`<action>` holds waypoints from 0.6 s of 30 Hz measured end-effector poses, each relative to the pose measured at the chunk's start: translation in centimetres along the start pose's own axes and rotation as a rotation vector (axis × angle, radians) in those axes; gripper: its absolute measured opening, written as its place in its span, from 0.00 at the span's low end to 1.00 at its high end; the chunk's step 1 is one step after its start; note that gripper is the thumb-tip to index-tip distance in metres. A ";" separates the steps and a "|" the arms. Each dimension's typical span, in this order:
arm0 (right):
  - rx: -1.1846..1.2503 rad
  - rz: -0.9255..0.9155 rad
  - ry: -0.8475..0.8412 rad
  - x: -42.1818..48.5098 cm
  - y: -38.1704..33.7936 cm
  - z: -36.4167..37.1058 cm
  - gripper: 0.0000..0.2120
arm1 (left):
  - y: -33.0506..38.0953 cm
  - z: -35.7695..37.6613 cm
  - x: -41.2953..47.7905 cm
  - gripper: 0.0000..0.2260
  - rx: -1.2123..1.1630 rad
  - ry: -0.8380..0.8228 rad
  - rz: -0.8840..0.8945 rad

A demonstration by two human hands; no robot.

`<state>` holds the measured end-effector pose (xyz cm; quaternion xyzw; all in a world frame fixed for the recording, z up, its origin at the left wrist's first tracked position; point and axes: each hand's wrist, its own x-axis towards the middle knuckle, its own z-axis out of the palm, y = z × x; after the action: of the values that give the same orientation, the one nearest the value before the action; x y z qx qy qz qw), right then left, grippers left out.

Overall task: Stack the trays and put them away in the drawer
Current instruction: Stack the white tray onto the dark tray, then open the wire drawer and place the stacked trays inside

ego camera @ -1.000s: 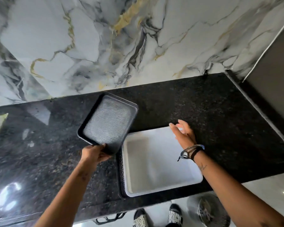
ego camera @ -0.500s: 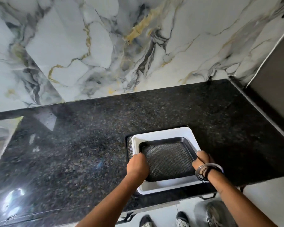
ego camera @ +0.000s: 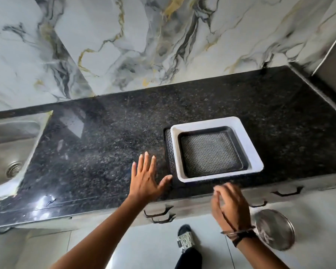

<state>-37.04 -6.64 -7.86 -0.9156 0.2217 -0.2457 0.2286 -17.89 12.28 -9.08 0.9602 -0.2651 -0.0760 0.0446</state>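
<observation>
Stacking judged complete: small black patterned tray [ego camera: 210,152] nested in white rectangular plastic tray [ego camera: 254,152] atop dark patterned bottom tray [ego camera: 169,150], on black granite counter [ego camera: 105,152]. Left hand [ego camera: 145,177] spread, empty; right hand [ego camera: 229,206] blurred, nothing held. Drawer stowage outstanding.

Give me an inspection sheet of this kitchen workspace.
Surface: black granite countertop, glossy.
Job's things: small black tray nested in white tray, which sits on a patterned black tray whose left edge shows.
Clutter: nothing seen on the counter.
Grippers: left hand open, flat over the counter by the stack; right hand blurred, empty, before the counter edge.
Cables: nothing seen.
Surroundings: steel sink at left, marble wall, drawer handles, round steel lid on the floor.
</observation>
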 end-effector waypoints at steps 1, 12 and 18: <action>0.055 -0.058 -0.133 -2.9 -0.5 1.5 0.06 | -1.8 1.2 -1.1 0.47 0.040 -0.084 -0.002; -0.109 -0.003 -1.212 -10.9 -1.8 26.3 0.34 | -6.4 7.0 -2.1 0.48 0.071 0.057 -0.002; -0.226 0.072 -1.143 -14.5 -2.1 29.1 0.35 | -6.5 7.5 -2.0 0.48 0.081 0.079 -0.006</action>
<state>-31.70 11.56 -34.30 -0.9134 0.1190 0.3205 0.2209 -17.58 18.57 -17.08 0.9642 -0.2633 -0.0272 0.0159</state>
